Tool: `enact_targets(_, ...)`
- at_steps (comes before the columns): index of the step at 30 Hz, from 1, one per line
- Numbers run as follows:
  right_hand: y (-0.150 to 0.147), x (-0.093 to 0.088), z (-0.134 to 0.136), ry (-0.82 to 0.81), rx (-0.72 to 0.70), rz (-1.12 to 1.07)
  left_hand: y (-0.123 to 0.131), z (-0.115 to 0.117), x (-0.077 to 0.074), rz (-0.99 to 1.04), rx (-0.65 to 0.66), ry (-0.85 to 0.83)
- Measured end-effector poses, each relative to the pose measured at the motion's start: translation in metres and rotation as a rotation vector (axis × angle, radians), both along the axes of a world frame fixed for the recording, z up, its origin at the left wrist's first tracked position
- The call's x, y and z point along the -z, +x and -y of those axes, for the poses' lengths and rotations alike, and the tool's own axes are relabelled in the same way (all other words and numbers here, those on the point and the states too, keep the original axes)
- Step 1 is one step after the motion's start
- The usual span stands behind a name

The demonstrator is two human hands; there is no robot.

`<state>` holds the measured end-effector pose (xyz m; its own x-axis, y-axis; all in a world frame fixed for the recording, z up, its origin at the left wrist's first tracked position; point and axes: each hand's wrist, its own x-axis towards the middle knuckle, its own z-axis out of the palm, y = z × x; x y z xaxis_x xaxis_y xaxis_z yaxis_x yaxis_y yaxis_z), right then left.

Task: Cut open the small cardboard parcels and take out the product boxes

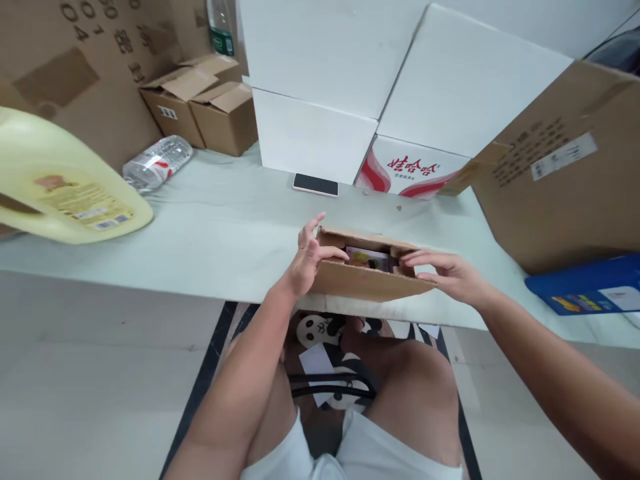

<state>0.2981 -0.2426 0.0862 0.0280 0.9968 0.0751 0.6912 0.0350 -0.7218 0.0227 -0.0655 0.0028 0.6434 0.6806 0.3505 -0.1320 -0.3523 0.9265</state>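
Observation:
A small brown cardboard box [365, 283] sits at the near edge of the pale table [225, 233], its top open. Something colourful [367, 259] lies inside it; I cannot make out what. My left hand [310, 257] grips the box's left end, thumb across the rim, index finger raised. My right hand [445, 273] holds the box's right end, fingers reaching over the rim into the opening.
A yellow jug [65, 183] lies at the left, a plastic water bottle [157, 162] beyond it. A black phone [315, 185] lies before white cartons [350, 87]. Small brown boxes [205, 103] stand at the back left, a large brown carton [565, 173] and blue pack [585, 290] right.

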Motion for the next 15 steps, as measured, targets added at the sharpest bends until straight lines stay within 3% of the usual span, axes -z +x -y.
enact_targets(3,-0.006,-0.006,0.003,-0.013,-0.150,0.202,-0.004,-0.002,-0.001,-0.031,0.053,0.024)
enact_targets(7,-0.025,-0.008,0.010,0.031,-0.299,0.482,-0.010,0.002,-0.009,0.117,0.010,-0.023)
enact_targets(10,-0.038,-0.008,0.016,0.133,-0.305,0.613,-0.015,0.005,-0.017,0.187,-0.037,0.020)
enact_targets(15,-0.039,-0.014,0.019,0.313,-0.254,0.725,-0.009,0.011,-0.021,0.162,-0.120,0.232)
